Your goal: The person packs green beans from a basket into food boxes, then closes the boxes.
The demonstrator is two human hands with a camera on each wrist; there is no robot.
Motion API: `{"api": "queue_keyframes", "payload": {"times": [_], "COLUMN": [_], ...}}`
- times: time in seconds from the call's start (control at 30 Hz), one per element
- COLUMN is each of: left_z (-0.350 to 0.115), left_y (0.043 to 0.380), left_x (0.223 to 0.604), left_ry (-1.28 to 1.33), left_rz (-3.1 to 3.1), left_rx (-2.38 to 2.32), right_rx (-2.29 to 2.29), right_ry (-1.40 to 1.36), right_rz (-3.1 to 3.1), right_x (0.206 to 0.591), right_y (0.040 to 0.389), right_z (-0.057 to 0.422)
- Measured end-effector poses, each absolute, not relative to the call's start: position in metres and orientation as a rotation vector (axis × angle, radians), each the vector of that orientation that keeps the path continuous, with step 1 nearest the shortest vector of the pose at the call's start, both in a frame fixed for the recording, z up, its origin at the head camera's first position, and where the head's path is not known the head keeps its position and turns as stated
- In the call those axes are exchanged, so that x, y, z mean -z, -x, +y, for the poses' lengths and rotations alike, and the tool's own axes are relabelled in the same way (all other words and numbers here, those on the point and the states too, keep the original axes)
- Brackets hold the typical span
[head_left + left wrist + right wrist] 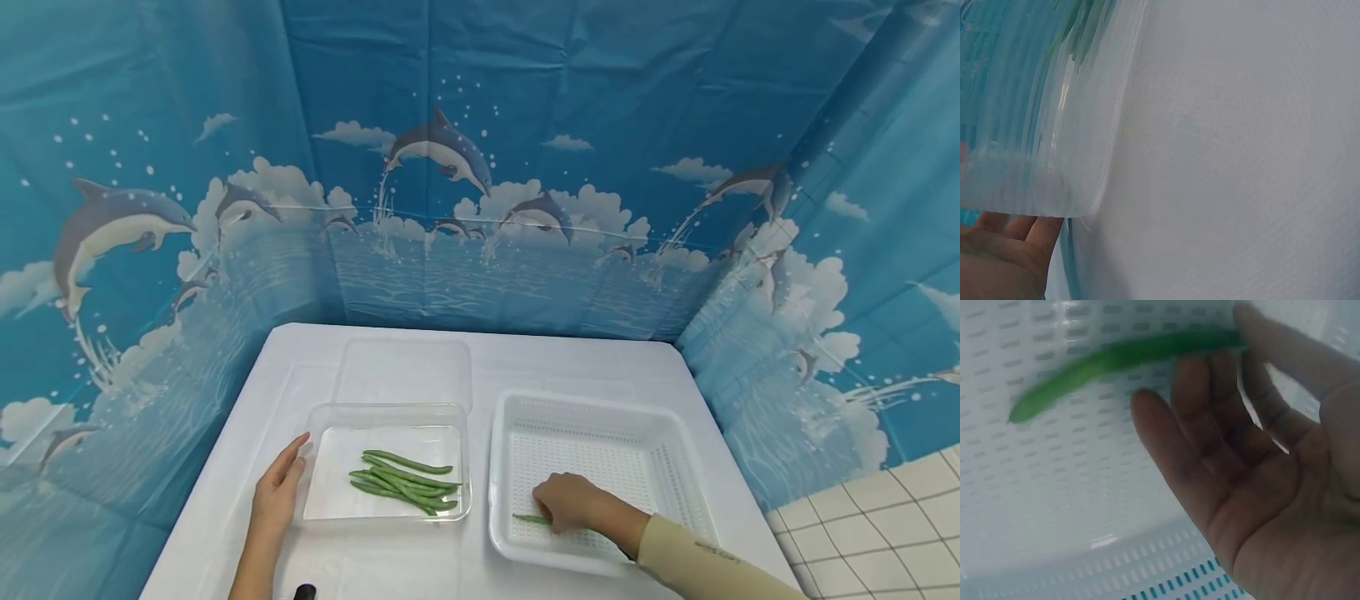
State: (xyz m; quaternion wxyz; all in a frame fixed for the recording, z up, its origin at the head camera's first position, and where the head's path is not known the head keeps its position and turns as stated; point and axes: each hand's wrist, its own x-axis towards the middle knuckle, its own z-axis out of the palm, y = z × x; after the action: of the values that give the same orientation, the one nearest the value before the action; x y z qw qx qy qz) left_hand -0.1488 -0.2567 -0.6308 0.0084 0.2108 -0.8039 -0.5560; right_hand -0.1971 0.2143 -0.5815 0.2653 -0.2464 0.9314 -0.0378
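My right hand [573,502] is inside the white perforated basket [512,546], low over its floor. Between its thumb and fingertips it pinches one green bean [1104,365], whose free end points left. Just left of the basket, several green beans [405,483] lie in a loose pile in a clear plastic container [390,410]. Beside that container's left wall is my left hand [276,492], its fingers loosely extended. In the left wrist view the fingers [1041,234] rest against the container's side; part of the hand is outside that view.
A clear flat lid [405,367] lies behind the container on the white-covered table [570,362]. Near the front edge is a small black object [304,592], cut off by the frame. A blue dolphin-print curtain [487,275] surrounds the table's back and sides.
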Motion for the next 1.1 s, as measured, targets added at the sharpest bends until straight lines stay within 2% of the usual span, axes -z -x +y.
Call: {"api": "queue_keyframes", "payload": {"times": [0.37,0.77,1.1], "left_z": [-0.258,-0.256,-0.257], "left_y": [0.148,0.148,0.147], "left_x": [0.632,0.629,0.628], "left_ry": [-0.691,-0.677,-0.668], "left_rz": [-2.529,-2.504,-2.485], "left_rx": [1.742,1.772,1.794], "right_rx": [0.451,1.062,1.364], "right_ry": [0.658,0.46,0.371], "right_rz": [2.44,2.149,2.065], "right_x": [0.584,0.545,0.517], "right_y": [0.214,0.253,0.279], "right_z": [0.233,0.24,0.203]}}
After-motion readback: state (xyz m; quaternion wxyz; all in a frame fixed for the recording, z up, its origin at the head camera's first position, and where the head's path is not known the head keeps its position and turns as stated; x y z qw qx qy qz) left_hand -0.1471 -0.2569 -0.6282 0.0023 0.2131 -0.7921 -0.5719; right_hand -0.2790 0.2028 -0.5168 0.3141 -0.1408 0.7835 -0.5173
